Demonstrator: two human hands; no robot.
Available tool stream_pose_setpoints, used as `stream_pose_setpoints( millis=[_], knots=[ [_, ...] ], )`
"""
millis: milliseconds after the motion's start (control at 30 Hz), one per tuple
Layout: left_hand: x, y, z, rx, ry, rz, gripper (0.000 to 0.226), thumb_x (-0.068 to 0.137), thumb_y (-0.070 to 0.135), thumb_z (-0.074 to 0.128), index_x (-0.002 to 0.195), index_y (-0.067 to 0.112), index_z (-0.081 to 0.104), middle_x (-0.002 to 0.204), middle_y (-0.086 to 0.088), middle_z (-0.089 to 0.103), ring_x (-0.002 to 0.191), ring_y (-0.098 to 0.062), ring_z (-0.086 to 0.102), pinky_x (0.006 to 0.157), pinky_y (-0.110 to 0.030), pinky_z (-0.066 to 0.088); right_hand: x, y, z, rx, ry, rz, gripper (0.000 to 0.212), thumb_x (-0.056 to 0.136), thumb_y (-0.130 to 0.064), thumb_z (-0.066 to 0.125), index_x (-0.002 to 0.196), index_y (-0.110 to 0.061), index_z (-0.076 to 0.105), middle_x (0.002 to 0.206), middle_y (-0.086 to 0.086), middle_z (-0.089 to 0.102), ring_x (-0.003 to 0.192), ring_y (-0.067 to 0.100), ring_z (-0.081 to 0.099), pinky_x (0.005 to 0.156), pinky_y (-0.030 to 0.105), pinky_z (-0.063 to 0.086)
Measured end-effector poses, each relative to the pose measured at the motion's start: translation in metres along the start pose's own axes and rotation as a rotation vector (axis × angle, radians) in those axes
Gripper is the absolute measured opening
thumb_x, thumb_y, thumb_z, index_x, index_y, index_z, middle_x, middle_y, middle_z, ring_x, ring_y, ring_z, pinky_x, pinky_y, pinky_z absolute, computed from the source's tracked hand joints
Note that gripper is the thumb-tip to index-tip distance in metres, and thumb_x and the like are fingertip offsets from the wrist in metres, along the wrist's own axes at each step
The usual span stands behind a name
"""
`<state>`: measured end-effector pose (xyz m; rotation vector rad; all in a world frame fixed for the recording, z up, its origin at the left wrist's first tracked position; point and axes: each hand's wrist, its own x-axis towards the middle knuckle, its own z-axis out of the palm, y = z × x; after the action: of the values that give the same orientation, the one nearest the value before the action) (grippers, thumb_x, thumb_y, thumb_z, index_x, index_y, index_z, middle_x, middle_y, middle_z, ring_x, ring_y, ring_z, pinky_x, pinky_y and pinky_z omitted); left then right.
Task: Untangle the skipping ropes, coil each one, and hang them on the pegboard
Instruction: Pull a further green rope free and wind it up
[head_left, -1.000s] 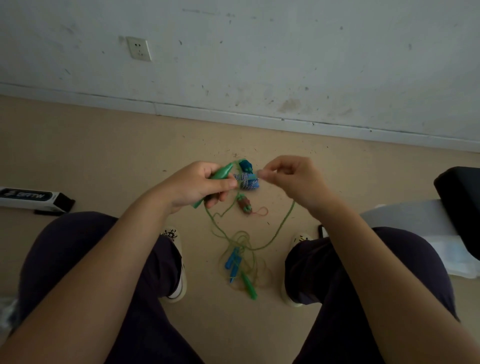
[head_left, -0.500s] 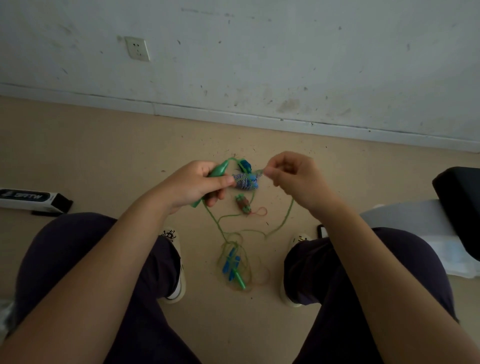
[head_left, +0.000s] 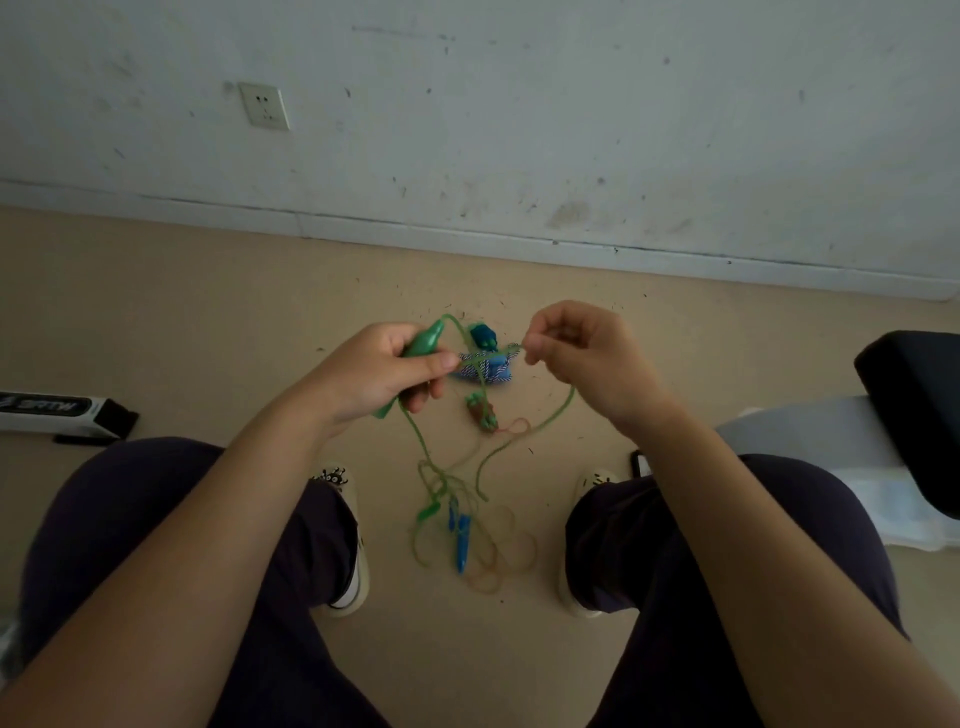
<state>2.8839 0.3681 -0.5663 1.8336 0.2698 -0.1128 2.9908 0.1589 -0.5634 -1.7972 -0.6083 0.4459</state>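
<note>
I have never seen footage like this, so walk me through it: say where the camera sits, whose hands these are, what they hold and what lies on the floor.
There is no machine here. One wide-angle camera sits on a seated person's head, looking down past the knees.

The left hand grips a green plastic skipping-rope handle. The right hand pinches a thin green cord that droops toward the floor.

Between the hands sits a blue-and-white braided rope bundle. Below, by the beige floor, a tangle of cords holds blue handles and another green handle; whether it rests on the floor is unclear. A white wall socket is on the wall. No pegboard is in view.
</note>
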Motion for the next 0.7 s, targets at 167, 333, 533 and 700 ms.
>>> stream_pose_setpoints(
  millis=[167,333,533,700],
  knots=[
    [-0.001,-0.001,0.009,-0.035,0.007,0.025,0.008,0.094,0.017,0.066,0.088,0.011,0.065,0.065,0.003,0.065,0.053,-0.010,0.053,0.055,-0.021,0.045,-0.001,0.004,0.007,0.064,-0.119,0.031,0.015,0.082,-0.010,0.077,0.092,-0.013,0.066,0.077,0.005,0.069,0.058,0.009,0.057,0.056,0.025,0.048],
    [0.001,0.000,0.022,-0.062,-0.012,0.031,0.011,0.095,0.014,0.064,0.097,0.004,0.065,0.068,0.000,0.066,0.053,-0.013,0.055,0.054,-0.022,0.046,-0.003,0.007,0.025,0.009,-0.141,0.041,0.017,0.081,-0.003,0.077,0.083,-0.013,0.063,0.076,0.005,0.068,0.061,0.015,0.059,0.061,0.032,0.051],
    [0.004,-0.005,0.007,0.006,0.043,0.003,0.007,0.096,0.014,0.063,0.096,0.008,0.067,0.070,0.001,0.068,0.056,-0.012,0.058,0.059,-0.025,0.049,0.000,0.002,0.003,-0.038,0.117,-0.008,0.008,0.088,-0.005,0.068,0.089,-0.010,0.062,0.078,0.005,0.064,0.060,0.001,0.055,0.063,0.018,0.049],
    [0.003,-0.007,0.007,0.020,0.076,0.022,0.011,0.095,0.019,0.064,0.090,0.010,0.065,0.062,0.006,0.061,0.054,-0.011,0.052,0.061,-0.027,0.046,0.000,-0.002,-0.010,0.124,0.061,-0.016,0.015,0.086,-0.002,0.070,0.096,0.000,0.060,0.081,0.013,0.067,0.068,0.020,0.063,0.067,0.028,0.055]
  ],
)
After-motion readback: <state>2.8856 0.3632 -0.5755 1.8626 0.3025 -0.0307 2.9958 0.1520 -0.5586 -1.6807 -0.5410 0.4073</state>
